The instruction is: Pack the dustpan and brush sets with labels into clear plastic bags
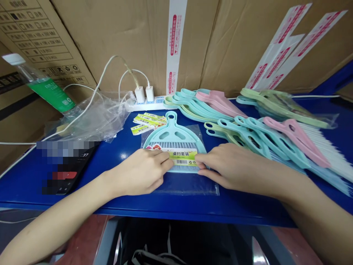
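A light-blue dustpan (176, 127) with a matching brush (176, 145) lies flat in a clear plastic bag (187, 187), handle end pointing away from me. Across the bristles sits a printed label card (182, 155) with a green band and barcode; whether it is inside the bag or on top I cannot tell. My left hand (145, 171) has its fingers curled on the card's left part. At the right end, my right hand (231, 165) pinches the card's edge between thumb and fingers.
Several loose label cards (146, 123) lie behind the bag. To the right are stacked dustpans (198, 106) and brushes (256, 138), plus a bagged green set (286, 108). On the left are a phone (71, 169), clear bags (96, 117), a bottle (52, 94) and a power strip (154, 105) with cables.
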A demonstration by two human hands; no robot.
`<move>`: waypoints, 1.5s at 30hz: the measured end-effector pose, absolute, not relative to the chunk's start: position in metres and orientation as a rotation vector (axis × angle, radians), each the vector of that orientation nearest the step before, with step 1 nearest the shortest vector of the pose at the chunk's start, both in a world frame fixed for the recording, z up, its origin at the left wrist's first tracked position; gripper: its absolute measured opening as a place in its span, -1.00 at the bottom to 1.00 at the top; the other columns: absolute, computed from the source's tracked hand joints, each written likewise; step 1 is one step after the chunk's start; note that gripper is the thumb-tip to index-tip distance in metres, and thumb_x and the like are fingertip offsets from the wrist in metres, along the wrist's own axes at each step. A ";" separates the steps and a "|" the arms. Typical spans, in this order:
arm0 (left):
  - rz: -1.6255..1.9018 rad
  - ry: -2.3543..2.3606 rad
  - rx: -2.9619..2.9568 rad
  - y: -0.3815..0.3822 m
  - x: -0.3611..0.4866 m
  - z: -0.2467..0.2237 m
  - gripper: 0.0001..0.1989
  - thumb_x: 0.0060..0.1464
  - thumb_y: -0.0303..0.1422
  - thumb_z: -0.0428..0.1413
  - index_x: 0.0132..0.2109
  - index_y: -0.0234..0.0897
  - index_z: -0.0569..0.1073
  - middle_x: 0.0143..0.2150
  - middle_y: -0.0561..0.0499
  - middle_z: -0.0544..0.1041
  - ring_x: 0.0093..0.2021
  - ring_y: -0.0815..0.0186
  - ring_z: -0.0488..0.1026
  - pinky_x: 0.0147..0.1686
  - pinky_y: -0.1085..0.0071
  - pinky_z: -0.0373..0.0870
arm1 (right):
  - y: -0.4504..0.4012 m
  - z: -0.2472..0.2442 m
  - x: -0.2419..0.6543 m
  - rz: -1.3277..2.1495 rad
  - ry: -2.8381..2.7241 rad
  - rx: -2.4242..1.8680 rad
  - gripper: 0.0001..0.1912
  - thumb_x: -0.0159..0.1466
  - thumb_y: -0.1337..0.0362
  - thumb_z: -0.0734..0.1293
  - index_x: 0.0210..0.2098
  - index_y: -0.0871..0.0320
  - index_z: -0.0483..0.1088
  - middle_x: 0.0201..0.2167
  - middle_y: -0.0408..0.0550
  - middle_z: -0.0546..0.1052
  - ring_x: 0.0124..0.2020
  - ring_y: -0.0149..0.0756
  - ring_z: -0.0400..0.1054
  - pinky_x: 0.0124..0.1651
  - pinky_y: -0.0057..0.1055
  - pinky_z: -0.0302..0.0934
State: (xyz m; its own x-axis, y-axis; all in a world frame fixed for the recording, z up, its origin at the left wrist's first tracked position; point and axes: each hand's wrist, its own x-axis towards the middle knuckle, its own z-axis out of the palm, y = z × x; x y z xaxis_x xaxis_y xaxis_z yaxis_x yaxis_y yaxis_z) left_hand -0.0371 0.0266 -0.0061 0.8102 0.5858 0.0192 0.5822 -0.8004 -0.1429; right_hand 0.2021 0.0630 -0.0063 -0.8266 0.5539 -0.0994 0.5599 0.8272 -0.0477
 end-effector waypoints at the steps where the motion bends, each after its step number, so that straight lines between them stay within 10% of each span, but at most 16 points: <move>1: 0.055 -0.942 -2.842 0.026 -0.038 -0.004 -0.92 0.05 -0.52 0.04 -0.29 -0.27 0.36 -0.37 0.00 0.48 -0.40 0.23 0.47 -0.41 0.34 0.43 | 0.063 -0.006 0.202 -0.121 2.925 0.892 -0.78 0.32 0.36 0.21 -0.47 0.11 0.33 -0.59 -0.13 0.41 -0.55 -0.30 0.21 -0.46 -0.38 -0.09; 45: -0.257 -1.088 -3.168 0.026 -0.071 -0.008 -0.82 -0.04 -0.60 -0.03 -0.41 -0.24 0.35 -0.44 0.09 0.37 -0.41 0.35 0.30 -0.38 0.41 0.29 | 0.079 -0.007 0.202 -0.310 2.828 1.243 -0.63 0.11 0.09 0.47 -0.49 0.05 0.19 -0.67 -0.30 0.28 -0.63 -0.38 0.15 -0.49 -0.41 -0.13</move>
